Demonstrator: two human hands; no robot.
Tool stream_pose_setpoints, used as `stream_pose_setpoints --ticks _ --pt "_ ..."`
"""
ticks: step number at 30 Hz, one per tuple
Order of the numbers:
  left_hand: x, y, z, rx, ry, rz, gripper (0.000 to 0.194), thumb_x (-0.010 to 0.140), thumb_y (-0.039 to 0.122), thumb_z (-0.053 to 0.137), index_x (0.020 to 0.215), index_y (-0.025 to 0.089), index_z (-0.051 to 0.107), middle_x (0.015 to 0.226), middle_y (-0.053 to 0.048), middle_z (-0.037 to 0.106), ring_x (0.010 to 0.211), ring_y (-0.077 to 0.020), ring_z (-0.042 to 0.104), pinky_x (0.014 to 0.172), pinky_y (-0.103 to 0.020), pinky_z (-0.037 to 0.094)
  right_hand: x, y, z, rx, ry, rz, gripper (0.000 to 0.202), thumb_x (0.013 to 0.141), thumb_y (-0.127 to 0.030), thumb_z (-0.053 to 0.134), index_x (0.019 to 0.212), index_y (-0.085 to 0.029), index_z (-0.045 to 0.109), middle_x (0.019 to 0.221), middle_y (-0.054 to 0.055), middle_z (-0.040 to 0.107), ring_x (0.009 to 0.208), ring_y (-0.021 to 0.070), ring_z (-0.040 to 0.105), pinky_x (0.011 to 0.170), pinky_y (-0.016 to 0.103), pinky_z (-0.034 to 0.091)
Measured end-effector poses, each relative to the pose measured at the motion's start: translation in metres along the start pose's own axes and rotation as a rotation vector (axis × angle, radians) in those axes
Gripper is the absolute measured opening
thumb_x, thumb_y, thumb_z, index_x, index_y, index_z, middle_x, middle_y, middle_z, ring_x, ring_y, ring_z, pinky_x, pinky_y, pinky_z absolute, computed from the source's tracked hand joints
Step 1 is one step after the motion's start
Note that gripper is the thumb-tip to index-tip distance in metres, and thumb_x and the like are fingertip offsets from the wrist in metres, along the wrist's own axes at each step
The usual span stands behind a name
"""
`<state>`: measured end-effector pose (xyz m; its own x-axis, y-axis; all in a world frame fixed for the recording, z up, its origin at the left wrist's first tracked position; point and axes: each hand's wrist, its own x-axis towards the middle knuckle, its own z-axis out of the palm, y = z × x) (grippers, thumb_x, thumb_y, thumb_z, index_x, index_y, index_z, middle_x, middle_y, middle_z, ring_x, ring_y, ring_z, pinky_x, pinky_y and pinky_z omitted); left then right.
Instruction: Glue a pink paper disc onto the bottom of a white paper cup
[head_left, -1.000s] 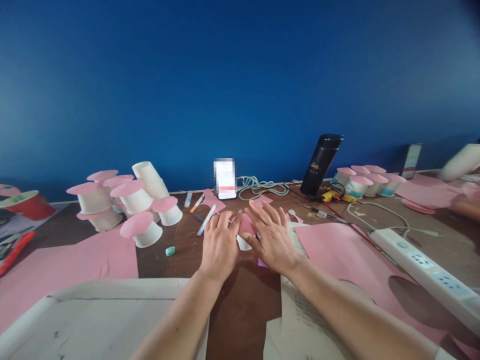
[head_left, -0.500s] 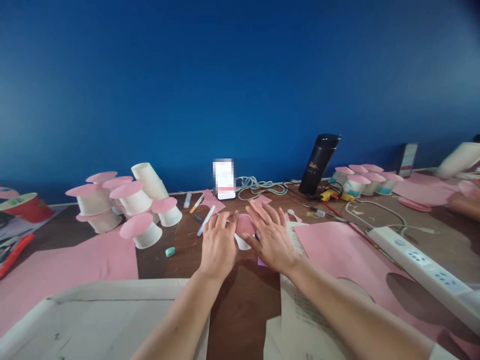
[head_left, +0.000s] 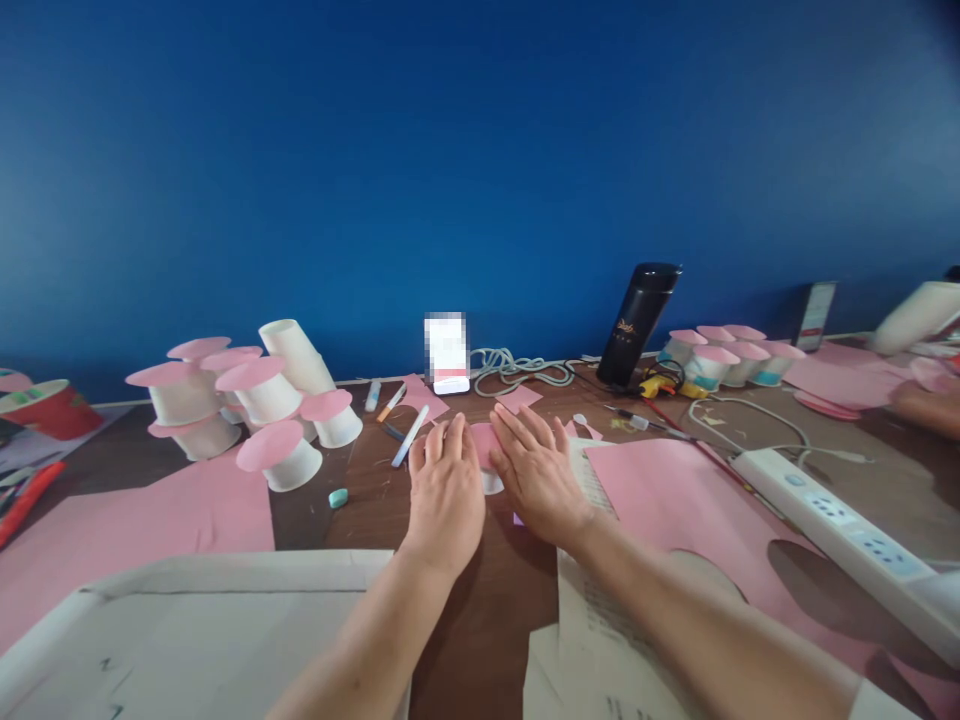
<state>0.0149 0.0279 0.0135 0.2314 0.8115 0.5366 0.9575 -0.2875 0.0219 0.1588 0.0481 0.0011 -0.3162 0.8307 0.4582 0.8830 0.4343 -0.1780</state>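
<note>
A pink paper disc tops a white paper cup at the middle of the table. On the disc's left side lies my left hand, flat with fingers stretched forward. My right hand rests flat on the disc's right side, its fingers also extended. Between them the hands cover much of the disc and most of the cup. A glue stick or pen with a white body lies just left of my left hand. Pink paper scraps lie beyond my fingertips.
Disc-topped cups stand grouped at left, some stacked. Pink sheets lie on both sides. A power strip, black bottle, lit phone and coiled cable are around. Another person's hand shows at far right.
My left hand has turned flatter, its fingers straightened and closer together, and moved slightly right. My right hand's fingers have come closer together, with the thumb drawn in.
</note>
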Motion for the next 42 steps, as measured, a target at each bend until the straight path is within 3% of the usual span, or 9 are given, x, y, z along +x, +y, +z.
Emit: stream_pose_setpoints --ticks 8,13,16,20,28,37,42 --pt "0.000 0.002 -0.001 0.032 -0.018 -0.013 0.046 0.085 0.006 0.035 0.128 0.008 0.052 0.138 -0.017 0.048 0.127 -0.0310 0.040 0.102 -0.051 0.034 -0.001 -0.002 0.001 0.010 -0.001 0.032 0.047 0.098 -0.039 0.025 0.141 -0.023 0.037 0.148 0.003 0.036 0.138 0.0269 0.025 0.109 0.058 0.019" --pt "-0.006 0.014 -0.003 0.113 -0.014 -0.104 0.055 0.083 0.004 0.033 0.138 0.004 0.040 0.148 -0.018 0.033 0.136 -0.0322 0.028 0.109 -0.057 0.023 -0.004 0.006 0.002 0.034 0.032 0.106 0.053 0.097 -0.041 0.025 0.146 -0.021 0.024 0.151 0.006 0.030 0.139 0.0274 0.024 0.109 0.057 0.021" --pt "-0.011 0.021 -0.002 0.126 -0.038 -0.098 0.055 0.083 0.006 0.035 0.137 0.005 0.041 0.150 -0.018 0.030 0.139 -0.0329 0.021 0.110 -0.058 0.018 -0.003 0.007 0.005 0.046 0.033 0.130 0.056 0.096 -0.045 0.026 0.146 -0.017 0.024 0.151 0.008 0.030 0.138 0.0280 0.025 0.109 0.054 0.023" --pt "-0.014 0.025 0.000 0.109 -0.072 -0.077 0.052 0.083 0.007 0.037 0.132 0.009 0.050 0.150 -0.015 0.030 0.140 -0.0340 0.017 0.111 -0.058 0.015 -0.002 0.003 0.010 0.055 0.027 0.110 0.059 0.095 -0.047 0.029 0.144 -0.014 0.029 0.149 0.011 0.033 0.138 0.0283 0.026 0.109 0.051 0.025" --pt "-0.013 0.024 0.001 0.093 -0.105 -0.098 0.053 0.083 0.008 0.036 0.135 0.003 0.045 0.149 -0.019 0.030 0.139 -0.0337 0.023 0.111 -0.056 0.017 -0.002 -0.001 0.015 0.072 0.044 0.130 0.054 0.096 -0.045 0.032 0.140 -0.015 0.037 0.144 0.012 0.041 0.135 0.0298 0.032 0.106 0.053 0.028" --pt "-0.018 0.032 -0.005 0.098 -0.042 -0.093 0.055 0.082 0.007 0.038 0.136 0.005 0.042 0.151 -0.019 0.026 0.141 -0.0348 0.013 0.111 -0.059 0.015 -0.008 0.007 0.008 0.061 0.090 0.100 0.066 0.094 -0.050 0.034 0.148 -0.019 0.014 0.148 0.011 0.034 0.137 0.0302 0.027 0.108 0.055 0.024" --pt "-0.027 0.042 -0.009 0.094 -0.074 -0.054 0.059 0.079 0.007 0.040 0.138 0.008 0.041 0.149 -0.017 0.032 0.142 -0.0330 0.009 0.111 -0.060 0.012 -0.008 0.009 0.008 0.077 0.067 0.100 0.056 0.096 -0.042 0.028 0.147 -0.020 0.020 0.147 0.009 0.036 0.137 0.0285 0.028 0.108 0.053 0.025"
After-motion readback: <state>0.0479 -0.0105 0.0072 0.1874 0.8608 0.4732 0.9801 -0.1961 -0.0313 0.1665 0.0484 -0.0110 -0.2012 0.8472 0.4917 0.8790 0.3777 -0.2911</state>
